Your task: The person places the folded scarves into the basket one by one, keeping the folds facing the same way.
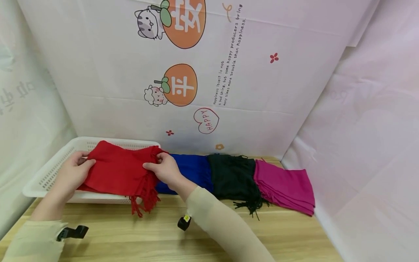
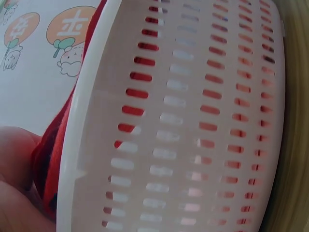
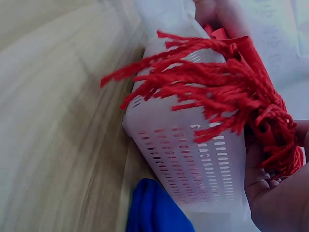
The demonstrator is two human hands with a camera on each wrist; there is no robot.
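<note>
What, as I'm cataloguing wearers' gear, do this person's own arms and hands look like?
The left hand and right hand are bare, without gloves. The left sleeve and right sleeve look pale creamy beige. A small black device juts out near the left wrist; another black piece, with a yellow label, shows near the right.

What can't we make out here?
Basket interior under red cloth: head view, covered by it.
Left hand fingertips: head view, behind red cloth.
Blue cloth, left end: head view, behind red cloth; right wrist view, cut off at bottom.
Yellow tag, any writing: head view, too small.
</note>
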